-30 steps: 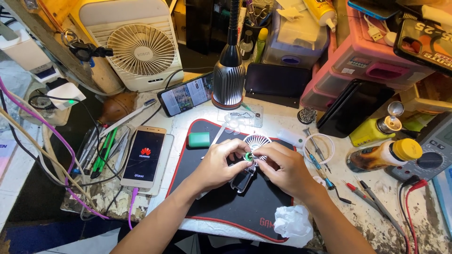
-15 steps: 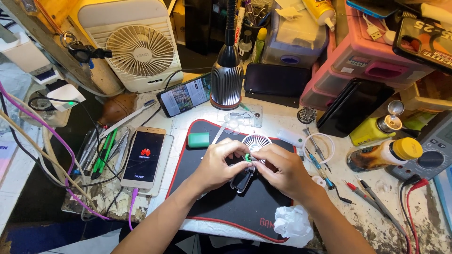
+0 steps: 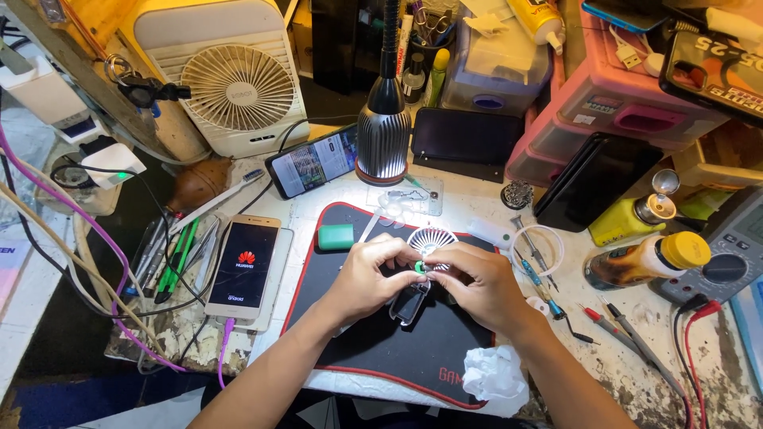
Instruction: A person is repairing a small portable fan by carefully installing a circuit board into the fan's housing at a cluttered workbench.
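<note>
Head view, sharp at centre. Main light: gooseneck lamp [image 3: 384,135] at upper centre, aimed down; bright pool on the black mat [image 3: 381,349] and both hands. White fan grille [image 3: 430,241] under it partly overexposed. Glare on tilted phone screen [image 3: 312,163]. Left edge and lower left dim, shadowed. Wide-angle bending at frame edges.

Phone repair workbench: multimeter [image 3: 727,258], screwdrivers [image 3: 534,258], phones [image 3: 243,266], work mat [image 3: 381,349], lamp [image 3: 384,135].

Small green part [image 3: 419,268] pinched between fingertips — mostly hidden (too small to identify), multimeter [image 3: 727,258] cut off
</note>
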